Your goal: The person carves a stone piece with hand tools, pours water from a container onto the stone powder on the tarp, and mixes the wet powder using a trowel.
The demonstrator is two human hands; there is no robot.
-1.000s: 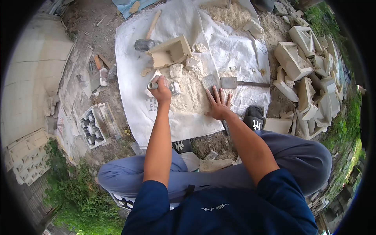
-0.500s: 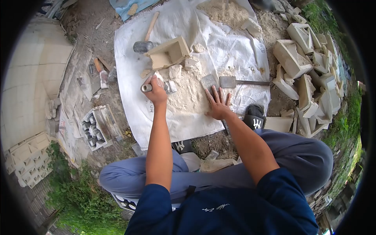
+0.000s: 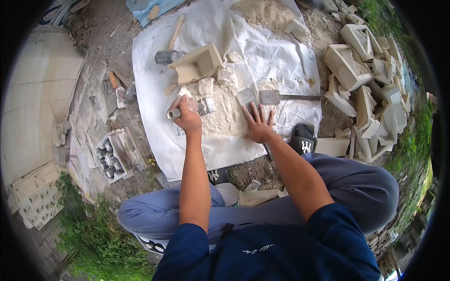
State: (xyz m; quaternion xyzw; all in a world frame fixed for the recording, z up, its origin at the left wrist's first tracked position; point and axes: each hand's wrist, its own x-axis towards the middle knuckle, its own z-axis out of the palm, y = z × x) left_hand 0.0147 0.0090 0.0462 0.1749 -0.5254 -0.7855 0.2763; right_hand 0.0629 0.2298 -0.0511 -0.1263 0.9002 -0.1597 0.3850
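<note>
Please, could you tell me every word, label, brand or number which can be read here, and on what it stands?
"NY" – logo on the right slide sandal.
"NY" – logo on the left slide sandal.
"Edge" – on the dark blue T-shirt; the word before it is unclear.
White sheet: printed marks, too small to read.

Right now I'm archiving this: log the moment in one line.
left hand: gripping grey tubular tool; right hand: palm down, fingers at grey rectangular plate; beige rectangular trough: on white sheet
</note>
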